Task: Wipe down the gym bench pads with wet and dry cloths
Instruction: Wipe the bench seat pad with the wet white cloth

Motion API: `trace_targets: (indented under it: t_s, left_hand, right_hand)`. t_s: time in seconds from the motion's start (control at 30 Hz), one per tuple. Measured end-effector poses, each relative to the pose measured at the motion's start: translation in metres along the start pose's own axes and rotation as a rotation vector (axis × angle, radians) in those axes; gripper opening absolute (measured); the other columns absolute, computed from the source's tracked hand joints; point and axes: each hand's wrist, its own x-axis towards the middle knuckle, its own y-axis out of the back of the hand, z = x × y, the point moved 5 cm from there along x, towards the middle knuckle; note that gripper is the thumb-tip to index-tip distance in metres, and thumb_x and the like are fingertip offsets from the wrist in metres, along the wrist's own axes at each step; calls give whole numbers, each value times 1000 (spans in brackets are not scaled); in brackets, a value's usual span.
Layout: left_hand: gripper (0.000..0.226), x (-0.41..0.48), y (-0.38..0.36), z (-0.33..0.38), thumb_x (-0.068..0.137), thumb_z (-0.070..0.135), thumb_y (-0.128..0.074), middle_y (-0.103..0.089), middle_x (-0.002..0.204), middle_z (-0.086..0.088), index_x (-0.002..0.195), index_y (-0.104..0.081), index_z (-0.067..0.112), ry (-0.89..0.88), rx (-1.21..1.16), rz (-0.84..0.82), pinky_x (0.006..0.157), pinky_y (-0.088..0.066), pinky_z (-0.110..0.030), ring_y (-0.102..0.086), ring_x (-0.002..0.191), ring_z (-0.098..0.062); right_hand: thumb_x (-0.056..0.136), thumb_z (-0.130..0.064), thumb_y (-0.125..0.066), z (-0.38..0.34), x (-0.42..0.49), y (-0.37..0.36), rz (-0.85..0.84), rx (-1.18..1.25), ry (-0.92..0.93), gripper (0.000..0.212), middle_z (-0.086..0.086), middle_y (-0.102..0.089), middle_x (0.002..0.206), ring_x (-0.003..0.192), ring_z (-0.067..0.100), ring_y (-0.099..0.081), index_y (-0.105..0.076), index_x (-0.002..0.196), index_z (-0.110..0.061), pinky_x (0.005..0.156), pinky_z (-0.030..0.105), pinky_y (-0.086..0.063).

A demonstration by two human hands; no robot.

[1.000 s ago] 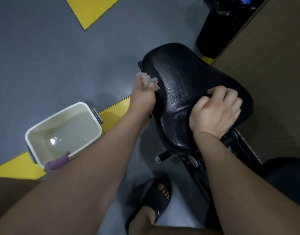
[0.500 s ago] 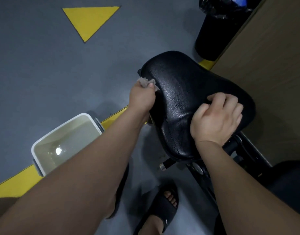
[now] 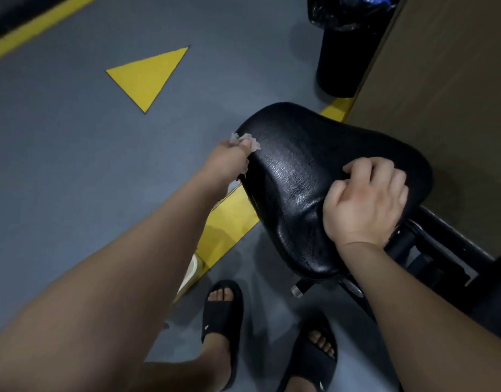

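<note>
White bucket rim (image 3: 193,270) lay mostly hidden behind the forearm (image 3: 124,292) left of the glossy black padded bench seat (image 3: 300,171), left hand (image 3: 225,161) pinched a crumpled grey cloth (image 3: 250,140) at that seat's left edge, right hand (image 3: 366,206) rested curled on its right side, grasp unclear, black lined bin (image 3: 346,55) beyond the seat was cropped.

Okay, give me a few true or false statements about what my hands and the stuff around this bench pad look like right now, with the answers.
The left hand pinches a pale cloth against the black pad's left edge. True.
The right hand lies flat and open. False: its fingers are curled on top of the pad.
A yellow triangle is marked on the grey floor. True.
The person is barefoot. False: both feet wear black sandals.
</note>
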Motion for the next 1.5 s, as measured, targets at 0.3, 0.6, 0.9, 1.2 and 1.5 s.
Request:
trace_targets:
  t_s: [0.3,0.6,0.9,1.2,1.5]
  left_hand:
    - [32,61,-6,51,106,26,-47,-48,62,7,75,-55,23,-61,351,-16,39,-31,-12,-43,53,-8]
    - [32,80,-67,101,99,31,-54,-63,125,-15,119,-65,7,-235,772,-286,84,-41,-23,-58,118,-31]
    - [35,71,-15,55,106,25,-31,-53,80,3,79,-53,23,-135,492,-211,70,-41,-24,-51,79,-14]
    - [30,104,-93,108,101,29,-42,-63,95,-11,82,-60,14,-252,926,-290,69,-36,-29,-52,90,-22]
    - [40,71,-170,108,97,47,-40,-66,104,-4,99,-65,16,-415,1074,-738,91,-43,-32,-56,95,-17]
  right_hand:
    - [81,-22,-51,1,2,-1,-19,10,-11,24,11,-57,113,99,34,-47,-62,100,-13,85,46,-36]
    - [78,-24,-51,2,3,-4,-7,26,-34,25,10,-58,111,98,33,-47,-64,97,-14,84,44,-35]
    - [80,-26,-50,2,4,-3,-48,9,-38,26,11,-59,111,96,35,-49,-64,97,-13,84,46,-38]
    - [79,-25,-51,4,5,-6,-29,10,-21,24,11,-61,110,98,36,-52,-65,94,-13,84,46,-39]
    - [77,-26,-55,5,4,-5,-40,40,-15,24,12,-61,111,98,35,-52,-64,94,-12,83,47,-40]
